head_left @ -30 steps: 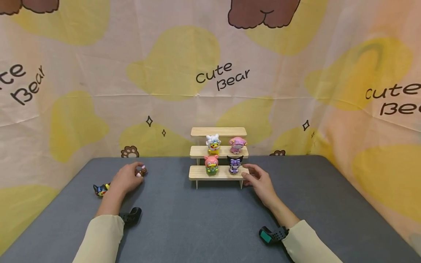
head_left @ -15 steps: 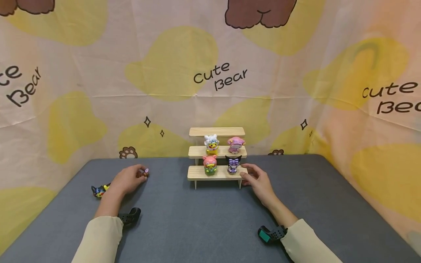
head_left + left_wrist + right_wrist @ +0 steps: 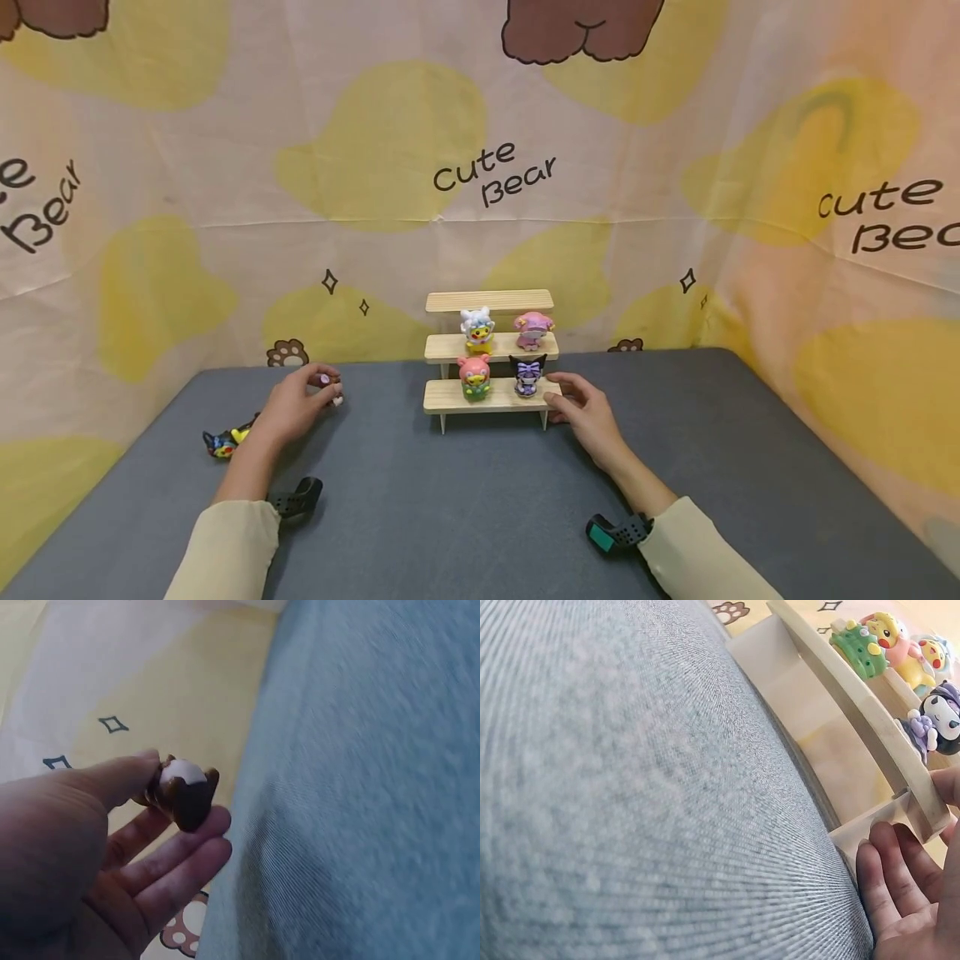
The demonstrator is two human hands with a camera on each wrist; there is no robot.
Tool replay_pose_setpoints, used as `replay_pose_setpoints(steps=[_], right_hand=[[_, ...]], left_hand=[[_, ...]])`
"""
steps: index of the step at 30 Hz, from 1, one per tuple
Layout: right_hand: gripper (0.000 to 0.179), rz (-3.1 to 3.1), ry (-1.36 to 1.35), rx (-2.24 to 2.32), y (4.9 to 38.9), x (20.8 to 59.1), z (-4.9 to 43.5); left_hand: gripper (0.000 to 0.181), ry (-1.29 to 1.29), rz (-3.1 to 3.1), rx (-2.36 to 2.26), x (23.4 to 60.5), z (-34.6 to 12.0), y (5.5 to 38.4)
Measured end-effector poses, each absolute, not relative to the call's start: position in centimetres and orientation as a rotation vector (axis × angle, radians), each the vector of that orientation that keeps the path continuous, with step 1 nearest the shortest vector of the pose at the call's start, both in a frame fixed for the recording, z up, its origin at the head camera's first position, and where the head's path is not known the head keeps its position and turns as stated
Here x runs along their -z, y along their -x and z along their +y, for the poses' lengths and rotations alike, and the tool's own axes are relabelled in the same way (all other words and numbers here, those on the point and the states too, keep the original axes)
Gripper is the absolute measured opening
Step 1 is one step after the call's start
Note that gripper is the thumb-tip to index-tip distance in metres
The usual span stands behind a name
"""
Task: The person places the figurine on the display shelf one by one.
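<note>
My left hand (image 3: 294, 406) pinches a small brown-and-white figurine (image 3: 191, 799) between thumb and fingers, above the left part of the table; fingers hide part of it. My right hand (image 3: 596, 425) holds the right end of the lowest step of a three-step wooden display stand (image 3: 444, 398). In the right wrist view its thumb lies at the step's edge, with the other fingers under it by the leg. A pink-and-green figurine (image 3: 475, 379) and a black-and-purple one (image 3: 527, 377) stand on that step. A white-and-yellow figurine (image 3: 477, 331) and a pink one (image 3: 533, 331) stand on the middle step.
A dark blue and yellow figurine (image 3: 222, 443) lies on the grey-blue table (image 3: 450, 517), left of my left forearm and partly hidden by it. A printed cloth backdrop (image 3: 390, 150) rises behind the table. The top step (image 3: 489, 301) shows bare wood.
The figurine in my left hand has turned between the fingers. My right hand has kept its place at the stand. The head view has shifted slightly.
</note>
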State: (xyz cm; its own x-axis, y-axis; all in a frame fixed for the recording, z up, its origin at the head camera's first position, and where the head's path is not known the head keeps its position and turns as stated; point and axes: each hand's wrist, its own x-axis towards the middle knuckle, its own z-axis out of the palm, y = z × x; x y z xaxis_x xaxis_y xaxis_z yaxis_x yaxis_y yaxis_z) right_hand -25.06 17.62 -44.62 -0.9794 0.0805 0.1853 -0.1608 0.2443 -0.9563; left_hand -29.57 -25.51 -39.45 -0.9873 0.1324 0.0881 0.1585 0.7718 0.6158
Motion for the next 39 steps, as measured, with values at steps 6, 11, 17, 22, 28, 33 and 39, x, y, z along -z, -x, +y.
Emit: replay_pose_setpoints(steps=[6, 11, 17, 22, 28, 33, 39], right_hand=[[0.037, -2.33, -0.062, -1.802, 25.1, 44.5, 17.6], [0.037, -2.33, -0.061, -1.806, 25.1, 44.5, 17.6], [0.037, -2.34, -0.057, -1.802, 25.1, 44.4, 17.6], [0.037, -2.338, -0.056, -1.794, 25.0, 44.4, 17.6], [0.037, -2.328, -0.06, -1.807, 25.0, 44.5, 17.6], [0.036, -2.327, -0.062, -1.808, 24.9, 44.5, 17.6], [0.037, -2.327, -0.068, -1.812, 25.0, 44.6, 17.6]], left_hand=[[0.041, 0.25, -2.804, 1.303, 38.7, -24.8, 29.3], [0.044, 0.242, -2.697, 1.453, 38.3, -24.4, 29.3], [0.047, 0.122, -2.503, 1.83, 37.8, -23.5, 29.4], [0.052, 0.054, -2.406, 2.048, 37.2, -22.6, 29.1], [0.049, 0.04, -2.338, 2.137, 36.7, -21.7, 28.6], [0.046, 0.06, -2.268, 2.213, 36.2, -21.0, 28.0], [0.041, 0.14, -2.176, 2.294, 35.5, -19.6, 27.6]])
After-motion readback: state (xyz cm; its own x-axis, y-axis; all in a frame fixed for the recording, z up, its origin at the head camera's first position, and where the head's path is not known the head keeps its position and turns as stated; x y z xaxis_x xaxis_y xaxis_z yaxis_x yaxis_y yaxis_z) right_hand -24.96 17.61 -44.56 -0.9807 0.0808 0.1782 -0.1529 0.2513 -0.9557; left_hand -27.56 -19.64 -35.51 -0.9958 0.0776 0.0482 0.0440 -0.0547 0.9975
